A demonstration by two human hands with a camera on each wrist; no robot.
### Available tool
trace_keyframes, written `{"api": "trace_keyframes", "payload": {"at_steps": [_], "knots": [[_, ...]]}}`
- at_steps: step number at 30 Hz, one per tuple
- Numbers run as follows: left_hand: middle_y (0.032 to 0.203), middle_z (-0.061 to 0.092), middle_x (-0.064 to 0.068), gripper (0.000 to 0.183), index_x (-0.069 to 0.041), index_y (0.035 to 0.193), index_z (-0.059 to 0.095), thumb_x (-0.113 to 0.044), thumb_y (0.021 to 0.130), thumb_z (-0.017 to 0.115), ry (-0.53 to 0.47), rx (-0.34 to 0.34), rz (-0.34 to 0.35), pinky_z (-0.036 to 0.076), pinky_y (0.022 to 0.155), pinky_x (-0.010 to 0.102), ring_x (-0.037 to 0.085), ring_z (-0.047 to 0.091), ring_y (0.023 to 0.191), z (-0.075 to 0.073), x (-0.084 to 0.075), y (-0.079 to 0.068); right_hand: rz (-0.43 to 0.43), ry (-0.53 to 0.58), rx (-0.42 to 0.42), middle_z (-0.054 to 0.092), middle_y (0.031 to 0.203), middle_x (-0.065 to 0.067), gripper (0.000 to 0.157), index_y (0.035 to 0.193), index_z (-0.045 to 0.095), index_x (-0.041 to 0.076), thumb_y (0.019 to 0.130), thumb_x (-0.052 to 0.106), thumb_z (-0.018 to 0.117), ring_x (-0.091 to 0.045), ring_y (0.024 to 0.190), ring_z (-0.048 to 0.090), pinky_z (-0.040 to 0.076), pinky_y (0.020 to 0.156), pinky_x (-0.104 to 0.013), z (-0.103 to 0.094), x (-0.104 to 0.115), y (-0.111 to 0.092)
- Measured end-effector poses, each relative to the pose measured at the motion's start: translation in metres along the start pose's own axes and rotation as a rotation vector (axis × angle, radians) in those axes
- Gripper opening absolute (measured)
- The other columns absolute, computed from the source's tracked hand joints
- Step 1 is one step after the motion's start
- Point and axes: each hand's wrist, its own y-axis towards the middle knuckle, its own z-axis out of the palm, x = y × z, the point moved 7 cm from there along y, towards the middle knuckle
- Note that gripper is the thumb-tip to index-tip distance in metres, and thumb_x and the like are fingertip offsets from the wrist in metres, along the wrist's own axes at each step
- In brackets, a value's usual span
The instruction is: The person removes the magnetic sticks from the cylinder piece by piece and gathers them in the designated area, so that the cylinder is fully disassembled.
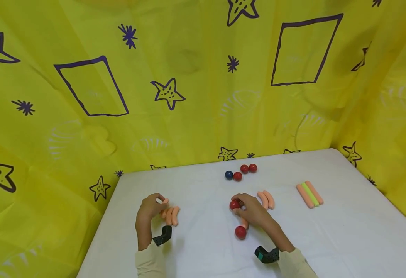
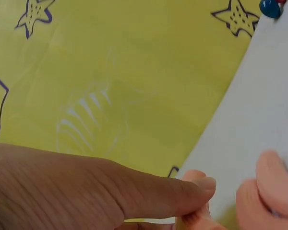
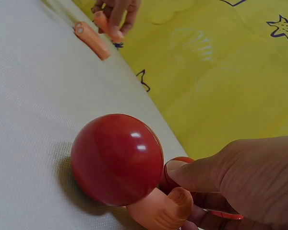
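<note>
My left hand (image 1: 151, 207) is at the left of the white table, pinching a curved peach-coloured sausage-like piece (image 2: 196, 203) between thumb and fingers. Two similar curved pieces (image 1: 172, 216) lie side by side just right of it. Toward the middle, my right hand (image 1: 253, 210) grips a red ball (image 1: 234, 205) with thumb and fingertips. Under that hand lies another curved peach piece (image 1: 244, 222), partly covered by it. Its near end touches or almost meets a second red ball (image 3: 117, 160), which looms large in the right wrist view.
Farther back sit a blue ball (image 1: 229, 175) and several red balls (image 1: 244, 169). Two curved peach pieces (image 1: 266, 199) lie right of my right hand. Farther right, a green stick (image 1: 310, 194) lies between two straight peach sticks (image 1: 305, 195). A yellow patterned cloth (image 1: 203, 127) hangs behind the table.
</note>
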Motion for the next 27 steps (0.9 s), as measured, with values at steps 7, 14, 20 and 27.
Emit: {"api": "trace_keyframes", "payload": {"at_steps": [7,14,20,27], "knots": [[0.091,0.065,0.017,0.024,0.000,0.098,0.065,-0.017,0.082,0.073,0.056,-0.005,-0.088,0.047,0.068,0.038,0.027,0.055,0.080,-0.002,0.024,0.000,-0.010,0.004,0.003,0.064,0.112,-0.002,0.036,0.119,0.065,0.013,0.085,0.010,0.074,-0.016,0.102,0.058,0.052,0.091,-0.039,0.001,-0.002,0.001],[0.102,0.066,0.021,0.027,-0.001,0.099,0.067,-0.018,0.079,0.075,0.064,0.010,-0.107,0.049,0.073,0.042,0.030,0.058,0.087,-0.002,0.026,0.003,-0.015,0.002,0.004,0.064,0.113,-0.003,0.036,0.120,0.064,0.012,0.085,0.010,0.074,-0.016,0.102,0.058,0.051,0.092,-0.039,-0.001,-0.001,0.002],[0.110,0.065,0.024,0.028,-0.001,0.103,0.068,-0.022,0.085,0.073,0.083,0.020,-0.127,0.049,0.084,0.049,0.033,0.059,0.096,-0.005,0.027,0.002,-0.001,0.006,0.008,0.064,0.113,-0.003,0.037,0.121,0.064,0.013,0.085,0.010,0.074,-0.016,0.102,0.058,0.052,0.091,-0.038,0.000,-0.001,0.002],[0.114,0.065,0.025,0.027,0.000,0.103,0.069,-0.022,0.088,0.071,0.077,0.051,-0.103,0.049,0.088,0.051,0.035,0.060,0.100,-0.003,0.026,0.002,0.001,0.007,0.013,0.065,0.112,-0.003,0.036,0.120,0.064,0.013,0.085,0.010,0.074,-0.016,0.101,0.059,0.052,0.091,-0.038,0.000,-0.002,0.002]]}}
